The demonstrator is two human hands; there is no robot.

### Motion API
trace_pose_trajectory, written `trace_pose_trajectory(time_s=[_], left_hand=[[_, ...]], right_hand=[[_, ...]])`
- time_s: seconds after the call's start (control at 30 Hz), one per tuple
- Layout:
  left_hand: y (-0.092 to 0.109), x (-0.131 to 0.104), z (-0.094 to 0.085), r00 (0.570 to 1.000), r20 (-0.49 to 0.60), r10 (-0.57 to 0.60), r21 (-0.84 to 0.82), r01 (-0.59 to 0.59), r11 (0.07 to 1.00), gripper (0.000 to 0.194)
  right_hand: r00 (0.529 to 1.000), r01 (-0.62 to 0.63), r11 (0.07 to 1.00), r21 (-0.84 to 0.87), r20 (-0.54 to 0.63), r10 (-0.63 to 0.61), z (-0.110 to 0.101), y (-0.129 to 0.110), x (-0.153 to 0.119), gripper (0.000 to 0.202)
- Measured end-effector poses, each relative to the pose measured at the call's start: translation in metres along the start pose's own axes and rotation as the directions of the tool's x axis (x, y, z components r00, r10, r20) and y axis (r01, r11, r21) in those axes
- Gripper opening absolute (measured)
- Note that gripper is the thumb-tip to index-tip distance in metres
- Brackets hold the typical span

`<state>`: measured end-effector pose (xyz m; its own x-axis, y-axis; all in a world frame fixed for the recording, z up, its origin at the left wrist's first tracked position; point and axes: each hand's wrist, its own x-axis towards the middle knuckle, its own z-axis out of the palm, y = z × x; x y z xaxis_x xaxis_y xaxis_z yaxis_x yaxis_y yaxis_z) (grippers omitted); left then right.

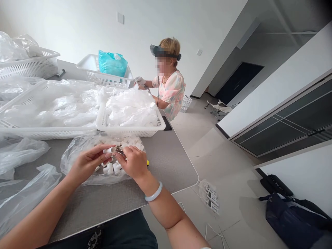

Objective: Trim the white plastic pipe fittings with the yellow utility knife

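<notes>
In my left hand [89, 162] is a short white plastic pipe fitting [109, 150], pinched between thumb and fingers with its open end to the right. My right hand [134, 161] is closed round a small metal-tipped tool [119, 151]. The tip meets the fitting's open end; the grip hides the tool's exact kind. Under both hands lies a clear plastic bag [75, 152], spread open, with several loose white fittings [110, 168] in it. Something yellow [148, 163] shows just beyond my right wrist; whether it belongs to the tool I cannot tell.
White baskets [129, 130] full of filmy plastic bags line the table [171, 162]. A dark phone [166, 123] lies beside one. A co-worker [169, 86] sits at the far side, near a basket holding a blue bag [112, 64]. Cables and power strips [212, 200] lie on the floor.
</notes>
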<state>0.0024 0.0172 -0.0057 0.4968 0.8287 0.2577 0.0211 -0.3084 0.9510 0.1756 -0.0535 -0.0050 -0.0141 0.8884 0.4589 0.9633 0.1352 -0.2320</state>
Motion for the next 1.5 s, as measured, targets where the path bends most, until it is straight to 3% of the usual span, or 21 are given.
trace_pose_trajectory(time_s=[0.13,0.3,0.53,0.6,0.73,0.9,1.07,1.33,1.5], left_hand=[[-0.001,0.000,-0.001,1.000,-0.013,-0.021,0.037,0.022,0.999,0.040],[0.001,0.001,-0.002,0.999,-0.007,0.033,0.054,-0.032,0.998,0.034],[0.002,0.005,-0.005,0.997,0.054,0.063,0.072,-0.067,0.995,0.033],[0.001,0.005,-0.006,0.995,0.071,0.075,0.058,-0.079,0.995,0.032],[-0.004,0.006,-0.007,0.992,0.075,0.097,0.072,-0.102,0.992,0.032],[-0.002,0.005,-0.007,0.992,0.069,0.102,0.108,-0.109,0.988,0.034],[0.003,0.005,-0.005,0.988,0.057,0.142,0.109,-0.147,0.983,0.032],[0.004,0.005,-0.001,0.974,0.031,0.222,0.140,-0.225,0.964,0.029],[0.004,0.003,0.003,0.976,0.014,0.215,0.198,-0.214,0.957,0.034]], right_hand=[[1.000,-0.011,1.000,0.004,0.014,0.011,0.001,0.000,0.000,0.042],[0.994,-0.054,0.997,0.053,0.095,0.048,-0.002,0.001,0.001,0.047],[0.954,-0.139,0.939,0.315,0.296,0.042,-0.028,0.003,0.005,0.039],[0.926,-0.228,0.868,0.440,0.372,0.055,-0.037,0.002,0.006,0.038],[0.834,-0.454,0.622,0.638,0.550,0.045,-0.045,0.002,0.007,0.038],[0.744,-0.625,0.363,0.691,0.668,0.010,-0.041,0.002,0.006,0.037],[0.686,-0.712,0.152,0.685,0.726,-0.055,-0.041,0.000,0.006,0.041],[0.662,-0.741,-0.013,0.672,0.726,-0.186,-0.039,-0.001,0.008,0.049],[0.648,-0.755,-0.050,0.653,0.734,-0.202,-0.033,0.000,0.008,0.052]])
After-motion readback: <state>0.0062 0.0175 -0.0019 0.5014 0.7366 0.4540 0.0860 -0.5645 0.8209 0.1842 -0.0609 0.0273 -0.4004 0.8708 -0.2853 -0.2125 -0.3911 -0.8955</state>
